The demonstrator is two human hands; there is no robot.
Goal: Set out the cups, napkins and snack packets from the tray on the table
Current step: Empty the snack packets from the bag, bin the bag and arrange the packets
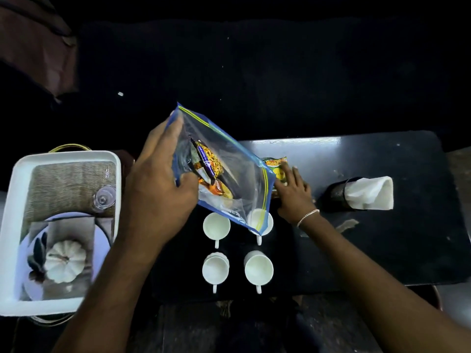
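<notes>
- The left hand [163,179] reaches in from the lower left of the frame, arm angled up toward the centre, and is closed on the side of a clear zip bag [229,171] with blue edging, thumb against its lower face.
- The bag hangs tilted at frame centre, its lower corner over the upper-right cup; orange and yellow snack packets [210,169] show through the plastic, their print too blurred to read.
- The right hand [293,192] comes in from the lower right, a bracelet on the wrist, fingers spread flat on a green packet [276,169] lying on the dark table [395,238]; the bag covers part of that packet.
- Four white cups [216,225] stand in a two-by-two block at lower centre, handles toward the viewer.
- Right of centre, a dark mesh holder [336,193] lies on its side with white napkins [369,193] sticking out.
- The white tray [10,225] at lower left holds a woven mat, a plate and a clear glass; its near corner is hidden by the left arm.
</notes>
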